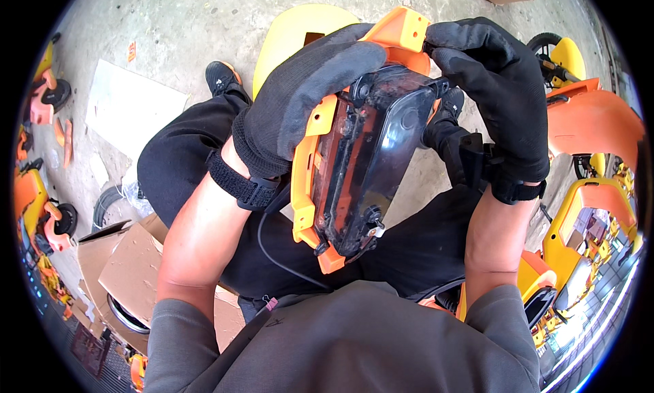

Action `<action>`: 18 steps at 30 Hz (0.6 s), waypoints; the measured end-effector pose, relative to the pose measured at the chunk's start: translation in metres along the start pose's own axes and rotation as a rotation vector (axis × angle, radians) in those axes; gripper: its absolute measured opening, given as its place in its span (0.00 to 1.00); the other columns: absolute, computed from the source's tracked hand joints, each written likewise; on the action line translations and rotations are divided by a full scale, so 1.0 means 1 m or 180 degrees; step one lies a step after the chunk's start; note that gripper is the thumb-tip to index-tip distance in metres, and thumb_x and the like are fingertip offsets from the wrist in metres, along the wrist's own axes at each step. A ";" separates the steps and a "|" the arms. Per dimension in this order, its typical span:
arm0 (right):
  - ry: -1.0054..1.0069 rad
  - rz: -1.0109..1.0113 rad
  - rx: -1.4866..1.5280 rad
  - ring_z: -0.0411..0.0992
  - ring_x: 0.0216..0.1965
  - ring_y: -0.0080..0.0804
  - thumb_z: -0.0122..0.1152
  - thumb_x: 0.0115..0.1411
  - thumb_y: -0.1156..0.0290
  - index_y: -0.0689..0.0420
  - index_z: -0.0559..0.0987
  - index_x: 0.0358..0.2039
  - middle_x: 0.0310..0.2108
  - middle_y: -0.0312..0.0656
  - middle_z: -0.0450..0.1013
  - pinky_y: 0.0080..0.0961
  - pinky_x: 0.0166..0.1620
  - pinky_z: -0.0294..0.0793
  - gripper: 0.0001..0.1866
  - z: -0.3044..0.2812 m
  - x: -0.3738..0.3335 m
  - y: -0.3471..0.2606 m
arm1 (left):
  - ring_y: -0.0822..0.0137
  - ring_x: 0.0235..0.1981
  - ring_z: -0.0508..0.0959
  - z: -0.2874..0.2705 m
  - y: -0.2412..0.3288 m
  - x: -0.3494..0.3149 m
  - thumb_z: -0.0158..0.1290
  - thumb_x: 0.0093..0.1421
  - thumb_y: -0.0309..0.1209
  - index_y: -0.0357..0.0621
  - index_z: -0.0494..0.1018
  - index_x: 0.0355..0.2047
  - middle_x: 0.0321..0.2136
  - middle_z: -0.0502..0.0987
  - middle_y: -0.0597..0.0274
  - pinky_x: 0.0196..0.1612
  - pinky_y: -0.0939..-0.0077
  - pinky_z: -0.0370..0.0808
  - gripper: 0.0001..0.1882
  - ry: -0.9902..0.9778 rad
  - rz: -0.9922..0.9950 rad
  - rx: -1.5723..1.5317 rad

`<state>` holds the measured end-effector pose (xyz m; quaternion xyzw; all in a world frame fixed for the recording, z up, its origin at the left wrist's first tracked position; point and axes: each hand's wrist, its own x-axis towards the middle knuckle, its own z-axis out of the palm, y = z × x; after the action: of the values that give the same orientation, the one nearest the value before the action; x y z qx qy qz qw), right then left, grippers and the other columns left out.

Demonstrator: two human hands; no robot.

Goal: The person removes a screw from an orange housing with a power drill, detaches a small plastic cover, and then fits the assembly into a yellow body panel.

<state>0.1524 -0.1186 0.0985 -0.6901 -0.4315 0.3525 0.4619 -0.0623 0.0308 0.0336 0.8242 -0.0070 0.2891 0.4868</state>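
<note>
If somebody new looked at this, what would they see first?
Probably the shiny dark part with its bright orange frame, right in the middle: the black-gloved left hand holds it near its upper end, and the right hand is at that end too. Next, maybe the yellow piece beyond the left hand, or the big orange panel at far right.

The housing (392, 141) lies between the left grip (300, 93) and the right grip (501, 86), over the person's lap (422, 229). A panel (289, 42) lies beyond the left grip, partly hidden by it. Left of that grip, a sheet (133, 110) lies on the floor (184, 42); behind it on the left, a cardboard box (133, 263). A shell (593, 124) is right of the right grip, a wheel (543, 42) beyond the shell.
</note>
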 end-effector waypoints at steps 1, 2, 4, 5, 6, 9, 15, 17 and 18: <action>0.0029 0.0034 0.0039 0.75 0.40 0.22 0.60 0.61 0.80 0.66 0.81 0.45 0.41 0.39 0.79 0.19 0.44 0.73 0.12 0.001 0.000 -0.001 | 0.57 0.50 0.80 0.001 0.000 -0.001 0.65 0.54 0.24 0.36 0.71 0.56 0.50 0.79 0.49 0.54 0.66 0.76 0.28 0.0005 -0.0014 -0.0079; 0.0059 0.0066 0.0080 0.75 0.41 0.23 0.60 0.61 0.80 0.66 0.81 0.45 0.41 0.39 0.79 0.19 0.44 0.73 0.12 0.003 0.000 -0.001 | 0.56 0.52 0.79 0.001 -0.002 -0.002 0.62 0.56 0.23 0.35 0.70 0.57 0.52 0.77 0.48 0.56 0.65 0.75 0.27 -0.0029 -0.0032 -0.0235; 0.0110 0.0054 0.0149 0.75 0.42 0.23 0.60 0.61 0.80 0.66 0.81 0.45 0.42 0.40 0.79 0.20 0.46 0.74 0.12 0.007 0.001 -0.001 | 0.55 0.54 0.77 0.000 -0.005 -0.001 0.59 0.58 0.23 0.35 0.69 0.58 0.54 0.75 0.47 0.58 0.64 0.73 0.27 -0.0030 0.0052 -0.0274; 0.0137 0.0015 0.0167 0.76 0.42 0.24 0.60 0.61 0.80 0.67 0.81 0.45 0.42 0.40 0.79 0.20 0.46 0.74 0.12 0.008 0.001 0.001 | 0.55 0.54 0.77 -0.001 -0.006 0.001 0.59 0.58 0.23 0.35 0.69 0.58 0.54 0.75 0.46 0.58 0.64 0.73 0.27 0.0004 0.0161 -0.0167; 0.0164 -0.0024 0.0184 0.76 0.43 0.24 0.59 0.61 0.80 0.67 0.81 0.45 0.42 0.40 0.79 0.21 0.47 0.74 0.12 0.008 0.001 0.001 | 0.55 0.54 0.77 -0.001 -0.007 0.002 0.59 0.58 0.23 0.35 0.69 0.58 0.54 0.75 0.46 0.58 0.64 0.73 0.27 0.0007 0.0187 -0.0166; 0.0157 -0.0067 0.0230 0.76 0.44 0.25 0.59 0.61 0.81 0.66 0.81 0.46 0.44 0.41 0.79 0.21 0.49 0.74 0.12 0.007 0.001 0.002 | 0.55 0.53 0.78 -0.001 -0.006 0.001 0.59 0.58 0.23 0.34 0.69 0.58 0.53 0.76 0.46 0.58 0.65 0.74 0.27 -0.0021 0.0038 -0.0416; 0.0264 -0.0244 0.0097 0.76 0.42 0.25 0.59 0.62 0.80 0.66 0.80 0.47 0.44 0.41 0.79 0.21 0.47 0.75 0.12 0.007 0.000 0.001 | 0.56 0.52 0.79 0.002 -0.001 0.001 0.60 0.59 0.24 0.33 0.69 0.57 0.52 0.77 0.47 0.57 0.66 0.75 0.26 0.0062 -0.0187 -0.0783; 0.0243 -0.0224 0.0107 0.76 0.42 0.24 0.59 0.63 0.79 0.66 0.80 0.46 0.44 0.41 0.79 0.20 0.46 0.75 0.12 0.006 0.000 0.000 | 0.57 0.52 0.79 -0.002 0.003 -0.003 0.61 0.58 0.23 0.33 0.69 0.57 0.52 0.77 0.48 0.57 0.66 0.75 0.27 0.0055 -0.0408 -0.0874; 0.0232 -0.0214 0.0114 0.76 0.42 0.24 0.59 0.63 0.79 0.66 0.80 0.46 0.43 0.41 0.79 0.20 0.45 0.75 0.12 0.005 0.000 0.000 | 0.57 0.52 0.79 -0.001 0.002 -0.002 0.62 0.57 0.22 0.33 0.69 0.57 0.51 0.78 0.48 0.57 0.67 0.75 0.27 0.0079 -0.0395 -0.0912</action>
<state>0.1479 -0.1170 0.0969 -0.6792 -0.4310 0.3191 0.5011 -0.0656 0.0298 0.0347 0.7416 0.0088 0.2647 0.6164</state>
